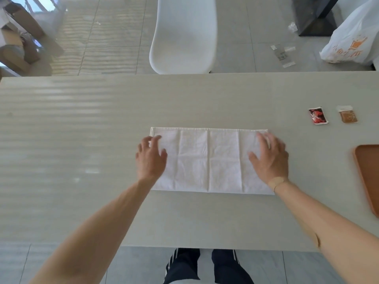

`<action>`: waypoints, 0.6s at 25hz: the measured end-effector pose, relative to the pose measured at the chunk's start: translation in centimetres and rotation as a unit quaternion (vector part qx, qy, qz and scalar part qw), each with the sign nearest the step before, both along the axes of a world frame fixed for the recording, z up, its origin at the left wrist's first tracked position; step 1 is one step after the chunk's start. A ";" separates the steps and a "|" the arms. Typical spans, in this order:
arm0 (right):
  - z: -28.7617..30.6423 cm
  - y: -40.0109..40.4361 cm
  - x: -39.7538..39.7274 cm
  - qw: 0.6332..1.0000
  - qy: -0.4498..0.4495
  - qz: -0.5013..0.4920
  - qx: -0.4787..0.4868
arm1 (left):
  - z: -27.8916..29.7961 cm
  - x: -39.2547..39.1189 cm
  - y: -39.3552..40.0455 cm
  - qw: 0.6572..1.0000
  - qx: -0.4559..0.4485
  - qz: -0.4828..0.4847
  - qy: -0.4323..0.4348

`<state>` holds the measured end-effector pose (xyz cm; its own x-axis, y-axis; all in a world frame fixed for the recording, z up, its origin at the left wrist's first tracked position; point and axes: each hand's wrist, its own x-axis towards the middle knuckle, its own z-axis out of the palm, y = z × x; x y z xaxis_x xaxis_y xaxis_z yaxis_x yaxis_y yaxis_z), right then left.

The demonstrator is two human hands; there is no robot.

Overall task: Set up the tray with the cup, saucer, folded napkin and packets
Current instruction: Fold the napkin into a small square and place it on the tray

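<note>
A: Head view: where's the napkin [209,160]?

B: Flat on the table [82,124], a long strip, creases showing. Left hand [150,158] at one end, right hand [268,158] at the other, fingers spread and relaxed, grasping nothing.

A: Why there?

B: Probably to smooth it and line up the ends before another fold. Two packets [318,116] wait far right; the tray [367,177] sits at the right edge. No cup or saucer in view.

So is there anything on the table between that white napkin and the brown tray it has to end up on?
Nothing visible. The napkin lies flat under both hands, and the stretch of table between its right edge and the tray is bare. The two packets sit farther back, off that path. Only part of the tray shows.
</note>
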<state>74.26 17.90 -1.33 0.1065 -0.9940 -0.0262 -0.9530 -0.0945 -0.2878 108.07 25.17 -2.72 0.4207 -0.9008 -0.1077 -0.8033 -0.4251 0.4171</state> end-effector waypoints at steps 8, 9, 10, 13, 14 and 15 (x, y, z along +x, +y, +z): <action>-4.1 9.9 -0.1 0.970 0.117 0.145 0.158 | -3.7 -3.8 9.2 0.964 0.093 -0.228 -0.097; -4.2 10.8 -0.7 0.968 0.121 0.149 0.158 | -3.8 -3.8 10.2 0.963 0.100 -0.229 -0.103; -4.1 11.9 -1.2 0.967 0.128 0.153 0.157 | -3.9 -3.9 11.4 0.962 0.105 -0.227 -0.108; -3.9 15.4 -2.5 0.967 0.138 0.151 0.152 | -3.8 -4.8 15.5 0.962 0.118 -0.214 -0.118; -3.7 16.6 -2.8 0.967 0.137 0.150 0.154 | -3.8 -5.3 17.0 0.963 0.120 -0.212 -0.116; -3.5 17.7 -3.1 0.966 0.135 0.151 0.158 | -3.7 -5.8 18.4 0.964 0.122 -0.211 -0.110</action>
<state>71.14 35.65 -4.85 0.3375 -0.8568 -0.3900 -0.9400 -0.3284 -0.0919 102.23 43.61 -6.41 0.0596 -0.9559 -0.2877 -0.9836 -0.1054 0.1461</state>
